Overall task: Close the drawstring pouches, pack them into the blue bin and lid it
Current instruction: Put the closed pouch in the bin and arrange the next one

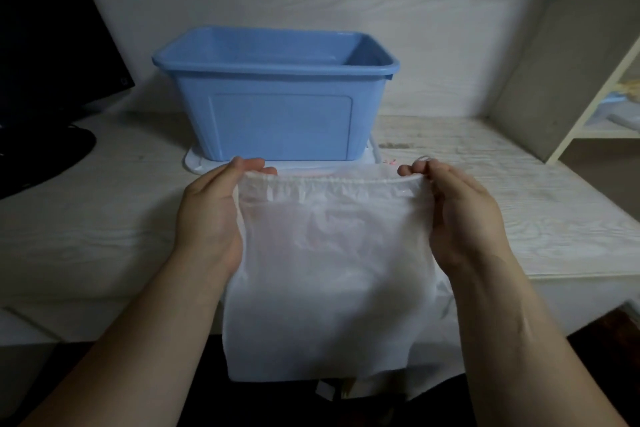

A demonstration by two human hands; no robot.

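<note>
Pouch held at its top corners before the open bin.

At far left a dark monitor [52,45] is seen on the pale table [485,184]. The left hand [214,215] is curled round the top left corner of the white pouch [332,270], the fingers [256,166] closed over the hem. The pouch is held up in the air in front of the table's near edge, outside the bin, its gathered top stretched flat between the two hands. More white fabric [445,291] is seen behind its lower right edge. Behind the pouch, at centre, the blue bin [277,97] stands upright and unlidded on a flat white piece [197,163]. The top right corner is pinched by the right hand [460,215], above which a small cord loop [424,159] is seen. A cream shelf [606,107] is seen at far right.
</note>
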